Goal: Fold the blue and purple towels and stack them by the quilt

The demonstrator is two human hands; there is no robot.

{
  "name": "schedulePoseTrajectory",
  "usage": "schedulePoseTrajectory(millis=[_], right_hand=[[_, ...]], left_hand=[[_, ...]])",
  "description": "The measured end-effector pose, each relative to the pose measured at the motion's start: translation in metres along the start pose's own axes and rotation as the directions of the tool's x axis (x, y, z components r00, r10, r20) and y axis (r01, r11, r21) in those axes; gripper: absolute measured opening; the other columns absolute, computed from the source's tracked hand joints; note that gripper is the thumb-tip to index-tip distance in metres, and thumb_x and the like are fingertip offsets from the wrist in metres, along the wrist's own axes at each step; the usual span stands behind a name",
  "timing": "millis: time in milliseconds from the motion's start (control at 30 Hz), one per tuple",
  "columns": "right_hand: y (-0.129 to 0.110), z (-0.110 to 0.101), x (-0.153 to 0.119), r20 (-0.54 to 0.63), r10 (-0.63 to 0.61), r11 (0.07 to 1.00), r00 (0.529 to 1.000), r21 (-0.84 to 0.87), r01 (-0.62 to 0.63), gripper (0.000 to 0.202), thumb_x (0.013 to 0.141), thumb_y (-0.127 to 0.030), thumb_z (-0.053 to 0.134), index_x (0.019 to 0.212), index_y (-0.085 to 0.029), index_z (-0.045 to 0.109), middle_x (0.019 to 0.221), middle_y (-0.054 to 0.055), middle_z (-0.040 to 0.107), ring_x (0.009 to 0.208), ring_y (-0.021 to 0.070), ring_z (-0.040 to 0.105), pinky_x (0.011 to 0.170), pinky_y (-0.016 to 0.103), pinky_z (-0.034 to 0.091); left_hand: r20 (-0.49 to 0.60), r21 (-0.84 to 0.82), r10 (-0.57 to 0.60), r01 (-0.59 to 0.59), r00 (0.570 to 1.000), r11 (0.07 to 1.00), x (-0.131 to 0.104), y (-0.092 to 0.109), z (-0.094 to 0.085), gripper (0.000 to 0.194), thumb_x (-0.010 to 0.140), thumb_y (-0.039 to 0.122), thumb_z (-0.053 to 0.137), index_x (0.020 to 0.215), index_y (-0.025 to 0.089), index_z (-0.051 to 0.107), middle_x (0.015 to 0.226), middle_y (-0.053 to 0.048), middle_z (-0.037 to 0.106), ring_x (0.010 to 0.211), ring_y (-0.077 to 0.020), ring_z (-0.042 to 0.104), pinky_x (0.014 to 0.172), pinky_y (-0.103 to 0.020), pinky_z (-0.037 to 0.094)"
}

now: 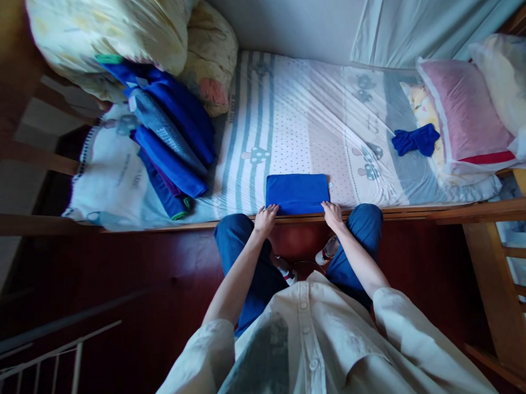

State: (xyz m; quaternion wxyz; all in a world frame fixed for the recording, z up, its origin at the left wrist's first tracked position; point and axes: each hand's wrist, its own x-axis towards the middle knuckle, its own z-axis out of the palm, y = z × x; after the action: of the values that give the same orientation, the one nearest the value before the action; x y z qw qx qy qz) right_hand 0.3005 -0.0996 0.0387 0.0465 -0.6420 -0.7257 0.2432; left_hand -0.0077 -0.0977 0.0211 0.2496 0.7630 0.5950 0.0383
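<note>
A blue folded towel [297,190] lies flat near the front edge of the bed, a small white tag at its right side. At its near left corner, my left hand [266,217] has its fingers closed on the edge. My right hand [331,214] pinches the near right corner in the same way. A crease runs across the cloth close to the near edge. Further left, several folded or rolled cloths [174,138] in blue and grey-blue lie side by side. A crumpled blue cloth [416,140] rests at the right.
The bed [288,117] has a patterned sheet and a wooden front rail [419,213]. Large bundled bedding [109,27] stands at the left, a pink pillow [467,113] at the right. A wooden ladder [486,276] is right of my knees; a white metal rack [59,356] stands lower left.
</note>
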Motion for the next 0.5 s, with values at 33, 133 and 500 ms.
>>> schedulePoseTrajectory(millis=[33, 133, 500], right_hand=[[0.000, 0.000, 0.000, -0.001, 0.007, 1.000, 1.000, 0.018, -0.007, 0.056, 0.090, 0.006, 0.049, 0.137, -0.017, 0.067, 0.147, 0.014, 0.062, 0.139, 0.0272, 0.058, 0.119, 0.044, 0.044], [0.002, -0.002, 0.002, -0.006, 0.050, 0.998, 0.999, 0.041, -0.049, 0.056, 0.089, 0.006, 0.050, 0.136, -0.018, 0.069, 0.143, 0.015, 0.065, 0.131, 0.0315, 0.064, 0.114, 0.045, 0.047], [0.018, -0.005, 0.017, -0.038, 0.148, 0.962, 0.988, 0.236, -0.135, 0.050, 0.081, -0.001, 0.061, 0.125, -0.020, 0.075, 0.122, 0.009, 0.077, 0.117, 0.0266, 0.071, 0.111, 0.041, 0.052]], left_hand=[[-0.007, -0.003, -0.008, 0.008, 1.000, 1.000, 0.000, 0.000, -0.001, 0.060, 0.089, 0.006, 0.038, 0.142, 0.017, 0.062, 0.145, -0.016, 0.063, 0.138, -0.0284, 0.056, 0.122, -0.048, 0.035], [-0.015, -0.024, -0.056, 0.055, 0.998, 0.998, 0.001, -0.002, -0.003, 0.060, 0.086, 0.007, 0.043, 0.141, 0.018, 0.063, 0.141, -0.015, 0.066, 0.133, -0.0295, 0.061, 0.117, -0.046, 0.044], [-0.021, -0.285, -0.217, 0.203, 0.976, 0.937, 0.014, -0.009, -0.015, 0.063, 0.070, 0.004, 0.052, 0.128, 0.015, 0.072, 0.124, -0.010, 0.075, 0.123, -0.0292, 0.067, 0.111, -0.040, 0.049]])
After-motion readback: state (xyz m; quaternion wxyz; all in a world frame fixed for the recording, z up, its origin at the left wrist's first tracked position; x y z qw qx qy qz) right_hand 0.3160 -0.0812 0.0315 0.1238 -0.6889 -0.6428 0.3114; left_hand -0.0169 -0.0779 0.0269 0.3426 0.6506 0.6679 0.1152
